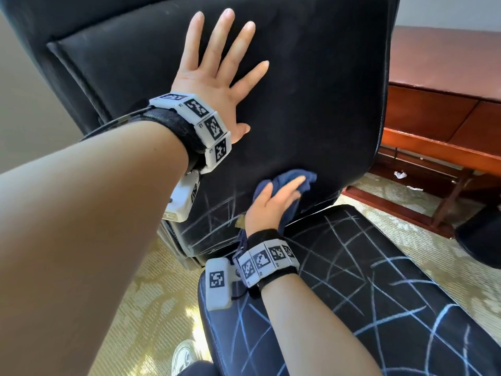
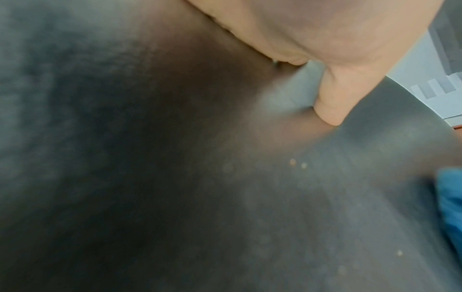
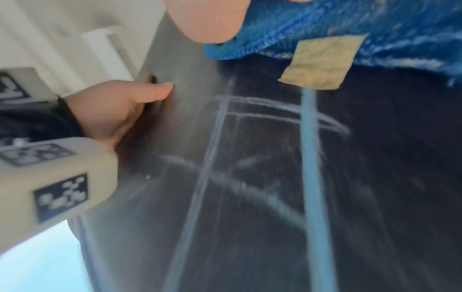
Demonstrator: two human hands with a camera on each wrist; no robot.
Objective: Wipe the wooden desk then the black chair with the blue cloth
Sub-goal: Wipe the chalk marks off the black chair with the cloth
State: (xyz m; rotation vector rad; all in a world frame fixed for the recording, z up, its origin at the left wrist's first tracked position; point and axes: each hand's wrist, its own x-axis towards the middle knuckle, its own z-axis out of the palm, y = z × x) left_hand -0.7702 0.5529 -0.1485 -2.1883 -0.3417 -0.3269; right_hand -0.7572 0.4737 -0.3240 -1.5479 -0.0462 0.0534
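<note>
The left hand [image 1: 217, 77] lies flat, fingers spread, on the chair [image 1: 311, 104] back; its wrist view is a blur. Lower, the right hand [image 1: 271, 202] presses the bunched cloth [image 1: 287, 180] against chalk lines [image 1: 214, 221], its fingers partly hidden. The desk [image 1: 439, 104], cut off, stands right.

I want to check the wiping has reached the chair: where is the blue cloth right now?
In the head view the blue cloth is under the right hand, pressed on the lower backrest of the black chair, below the flat left hand and just above the chalk-marked seat.
</note>
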